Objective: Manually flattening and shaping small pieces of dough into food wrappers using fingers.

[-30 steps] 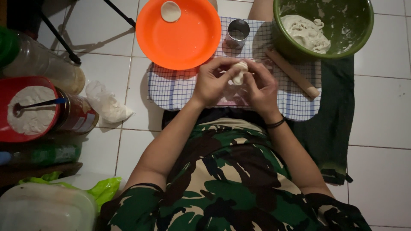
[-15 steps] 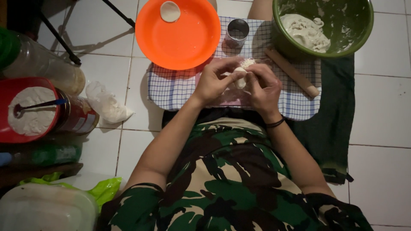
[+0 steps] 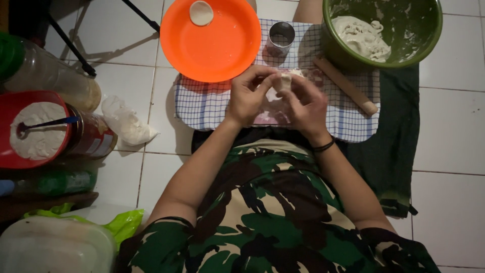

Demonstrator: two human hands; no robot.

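White floor tiles surround us, and we work low over a blue-checked cloth spread on them. Our left hand and right hand meet just above that cloth, fingertips of both pinching a small pale piece of dough held between them. Compared with a moment ago, the piece has lifted a little and shifted toward the far edge of the cloth, and the fingers have turned around its rim; to us that reads as the edge being worked round bit by bit, though motion blur hides the exact fold.

Just beyond the hands stands a small metal ring cutter, upright on the cloth. To its left sits the orange plate, carrying one round dough disc near its far rim. A wooden rolling pin lies slanted beside the right hand, and the green bowl behind it holds a mass of dough. Off to the left, a red tub of flour with a spoon in it.
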